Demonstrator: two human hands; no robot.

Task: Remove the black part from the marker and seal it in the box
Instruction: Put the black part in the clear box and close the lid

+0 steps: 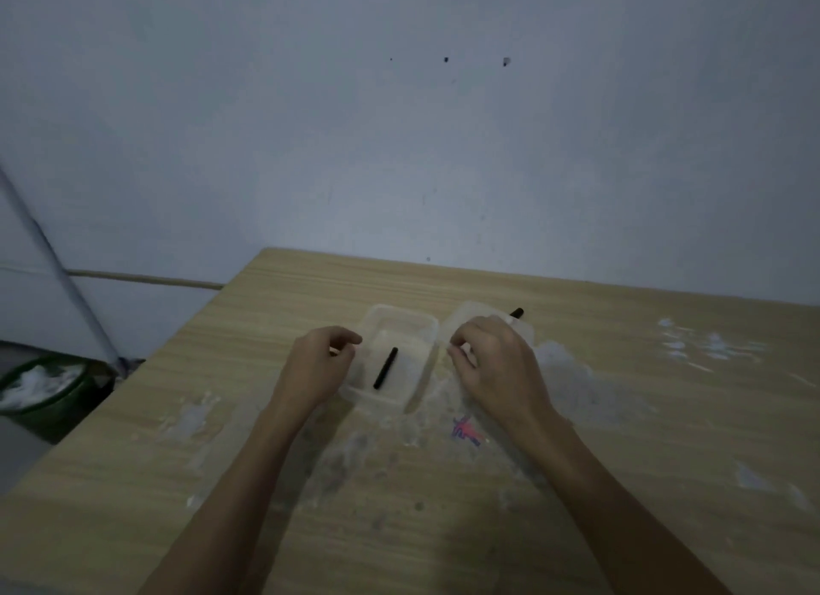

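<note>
Two bare hands hover over a wooden desk (577, 417) in dim light. The left hand (317, 368) sits at the left rim of a clear plastic box (417, 328), fingers curled in loosely; whether they pinch the rim I cannot tell. The right hand (492, 363) rests on the clear lid (461, 317) just right of the box, fingers bent down onto it, though a firm grip is not visible. Inside the open box lies the black part (385, 368), slanted on the floor. The marker (516, 314) pokes out behind the right hand, its dark end showing. White smears and a red-blue scribble (466, 431) mark the desk.
</note>
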